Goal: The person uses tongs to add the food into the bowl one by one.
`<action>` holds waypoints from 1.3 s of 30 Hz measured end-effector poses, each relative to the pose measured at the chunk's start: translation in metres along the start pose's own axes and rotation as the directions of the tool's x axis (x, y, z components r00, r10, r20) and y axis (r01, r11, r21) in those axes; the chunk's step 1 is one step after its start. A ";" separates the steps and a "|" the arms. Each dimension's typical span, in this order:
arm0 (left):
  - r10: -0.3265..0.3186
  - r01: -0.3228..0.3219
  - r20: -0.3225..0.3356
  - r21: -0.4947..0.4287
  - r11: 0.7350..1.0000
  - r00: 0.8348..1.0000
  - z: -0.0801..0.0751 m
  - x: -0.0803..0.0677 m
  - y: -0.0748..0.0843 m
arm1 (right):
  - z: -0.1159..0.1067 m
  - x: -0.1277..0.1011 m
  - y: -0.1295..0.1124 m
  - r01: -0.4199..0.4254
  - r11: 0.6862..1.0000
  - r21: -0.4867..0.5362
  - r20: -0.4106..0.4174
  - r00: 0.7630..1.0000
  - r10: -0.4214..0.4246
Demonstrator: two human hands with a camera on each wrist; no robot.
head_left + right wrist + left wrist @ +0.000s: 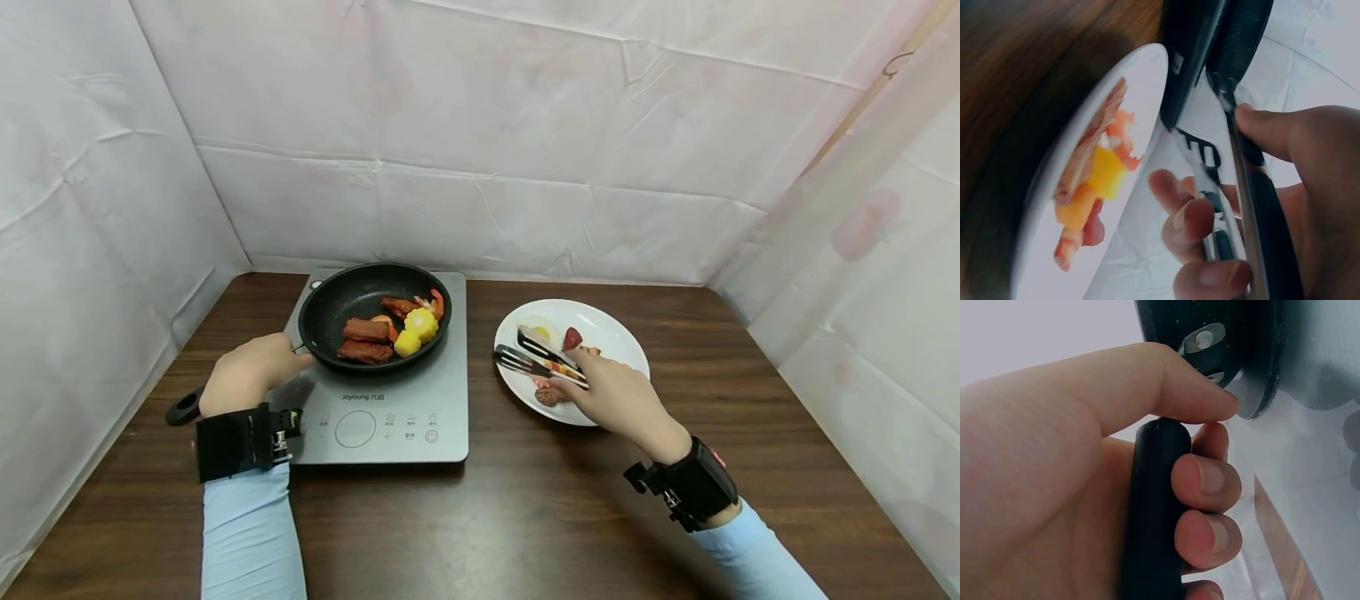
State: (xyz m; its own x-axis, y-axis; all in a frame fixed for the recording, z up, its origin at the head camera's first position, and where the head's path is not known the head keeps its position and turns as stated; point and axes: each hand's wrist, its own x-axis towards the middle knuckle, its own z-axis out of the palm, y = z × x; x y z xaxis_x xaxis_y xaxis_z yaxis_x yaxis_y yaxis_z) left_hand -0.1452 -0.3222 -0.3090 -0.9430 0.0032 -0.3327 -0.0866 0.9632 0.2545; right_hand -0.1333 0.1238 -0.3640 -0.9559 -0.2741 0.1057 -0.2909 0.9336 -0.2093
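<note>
My left hand (253, 371) grips the black handle (1157, 506) of a frying pan (348, 296), fingers curled round it and thumb along its top. The pan is over the left-hand cooker and holds two brown meat pieces (365, 342), yellow corn pieces (422, 323) and a shrimp (437, 304), among other food. In my right hand (622, 404) are tongs with black slotted heads (1244, 187), gripped between thumb and fingers. The tong heads stand apart above a white plate (637, 358); nothing shows between them. A fried egg (538, 332) and meat pieces lie on the plate, partly hidden by the tongs and hand.
The silver induction cooker (412, 417) sits on a dark brown wooden table (540, 508), its control panel facing me. White sheeting (480, 167) walls off the back and both sides.
</note>
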 end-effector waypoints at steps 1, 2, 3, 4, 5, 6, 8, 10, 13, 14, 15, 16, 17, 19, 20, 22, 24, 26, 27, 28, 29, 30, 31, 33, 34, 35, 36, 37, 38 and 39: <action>0.001 -0.001 0.001 0.001 1.000 1.000 0.000 0.000 0.000 | 0.001 -0.002 0.002 -0.006 1.000 -0.004 0.003 1.000 0.006; 0.001 -0.001 0.002 0.000 1.000 1.000 0.001 0.001 -0.001 | 0.001 -0.003 0.004 -0.012 1.000 -0.009 0.002 1.000 0.012; 0.001 -0.001 0.001 -0.001 1.000 1.000 0.001 0.001 -0.001 | 0.002 -0.005 0.005 -0.021 1.000 -0.009 0.000 1.000 0.021; 0.002 -0.002 0.002 -0.002 1.000 1.000 0.001 0.001 -0.001 | 0.003 -0.006 0.007 -0.030 0.999 -0.013 -0.005 1.000 0.030; 0.002 -0.002 0.002 -0.002 1.000 1.000 0.002 0.001 -0.001 | 0.004 -0.007 0.008 -0.040 0.999 -0.009 -0.007 0.999 0.040; 0.000 0.000 0.003 0.000 1.000 1.000 0.002 0.002 -0.001 | 0.005 -0.008 0.009 -0.051 0.999 -0.006 -0.009 0.999 0.051; 0.000 0.000 0.005 0.005 1.000 1.000 0.001 0.002 0.000 | 0.006 -0.011 0.011 -0.066 0.998 -0.005 -0.017 0.998 0.066; -0.003 0.003 0.008 0.010 1.000 1.000 0.001 0.002 0.000 | 0.005 -0.014 0.012 -0.081 0.997 -0.007 -0.028 0.996 0.081; -0.007 0.007 0.009 0.014 1.000 1.000 0.001 0.001 0.002 | 0.005 -0.018 0.014 -0.109 0.994 -0.016 -0.053 0.993 0.108; -0.009 0.009 0.009 0.013 1.000 1.000 0.000 0.000 0.002 | 0.005 -0.019 0.014 -0.117 0.993 -0.017 -0.059 0.992 0.115; -0.012 0.011 0.007 0.013 1.000 1.000 0.000 0.000 0.002 | 0.005 -0.020 0.015 -0.124 0.992 -0.017 -0.063 0.990 0.123; -0.014 0.014 0.004 0.013 1.000 1.000 0.000 -0.001 0.002 | 0.006 -0.020 0.015 -0.128 0.992 -0.020 -0.063 0.990 0.127; -0.016 0.016 0.002 0.012 1.000 1.000 0.000 -0.001 0.003 | 0.006 -0.021 0.015 -0.128 0.992 -0.023 -0.063 0.990 0.126; -0.017 0.017 -0.003 0.010 1.000 1.000 -0.001 -0.002 0.003 | 0.008 -0.021 0.015 -0.123 0.992 -0.032 -0.056 0.991 0.121; -0.018 0.018 -0.005 0.009 1.000 1.000 -0.001 -0.002 0.003 | 0.010 -0.021 0.015 -0.117 0.992 -0.040 -0.056 0.992 0.114; -0.017 0.017 -0.006 0.008 1.000 1.000 -0.001 -0.003 0.003 | 0.013 -0.021 0.015 -0.098 0.993 -0.058 -0.069 0.993 0.094; -0.020 0.020 -0.004 0.005 1.000 1.000 -0.001 -0.004 0.003 | 0.016 -0.021 0.014 -0.075 0.995 -0.073 -0.099 0.993 0.067; -0.022 0.022 -0.003 0.006 1.000 1.000 -0.001 -0.004 0.005 | 0.019 -0.022 0.015 -0.057 0.995 -0.087 -0.138 0.989 0.044; -0.022 0.022 -0.003 0.007 1.000 1.000 -0.001 -0.004 0.006 | 0.020 -0.022 0.015 -0.049 0.995 -0.090 -0.153 0.988 0.034; -0.024 0.024 -0.004 0.006 1.000 1.000 -0.001 -0.004 0.005 | 0.021 -0.022 0.015 -0.041 0.995 -0.091 -0.164 0.986 0.026; -0.026 0.026 -0.005 0.003 1.000 1.000 -0.001 -0.004 0.005 | 0.021 -0.022 0.014 -0.033 0.995 -0.092 -0.173 0.985 0.017; -0.026 0.026 -0.007 0.001 1.000 1.000 0.000 -0.004 0.005 | 0.021 -0.022 0.014 -0.028 0.996 -0.090 -0.178 0.984 0.011; -0.024 0.024 -0.008 0.001 1.000 1.000 0.000 -0.003 0.005 | 0.022 -0.022 0.013 -0.024 0.996 -0.087 -0.178 0.984 0.008; -0.024 0.024 -0.012 0.001 1.000 1.000 0.000 -0.003 0.005 | 0.022 -0.021 0.012 -0.016 0.997 -0.081 -0.176 0.984 0.001; -0.025 0.025 -0.012 0.001 1.000 1.000 0.000 -0.002 0.004 | 0.022 -0.021 0.011 -0.012 0.997 -0.078 -0.174 0.985 -0.002; -0.026 0.026 -0.013 0.001 1.000 1.000 0.000 -0.002 0.004 | 0.022 -0.021 0.011 -0.008 0.997 -0.076 -0.172 0.985 -0.006; -0.026 0.026 -0.013 0.002 1.000 1.000 0.000 -0.002 0.004 | 0.022 -0.020 0.011 -0.004 0.997 -0.076 -0.171 0.985 -0.010; -0.028 0.028 -0.013 0.003 1.000 1.000 0.000 -0.002 0.004 | 0.022 -0.020 0.010 0.000 0.997 -0.077 -0.170 0.985 -0.013; -0.026 0.026 -0.011 0.004 1.000 1.000 0.000 -0.001 0.004 | 0.022 -0.020 0.010 0.004 0.997 -0.078 -0.171 0.985 -0.018; -0.026 0.026 -0.009 0.005 1.000 1.000 0.000 -0.001 0.005 | 0.023 -0.020 0.010 0.008 0.997 -0.078 -0.173 0.985 -0.021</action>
State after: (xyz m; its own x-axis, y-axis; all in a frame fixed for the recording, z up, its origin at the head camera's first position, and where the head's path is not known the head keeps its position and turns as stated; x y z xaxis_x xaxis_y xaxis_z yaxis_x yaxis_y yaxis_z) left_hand -0.1447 -0.3179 -0.3074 -0.9435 -0.0245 -0.3306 -0.1096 0.9642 0.2416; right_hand -0.1182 0.1330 -0.3902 -0.9278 -0.2499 0.2772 -0.2943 0.9466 -0.1319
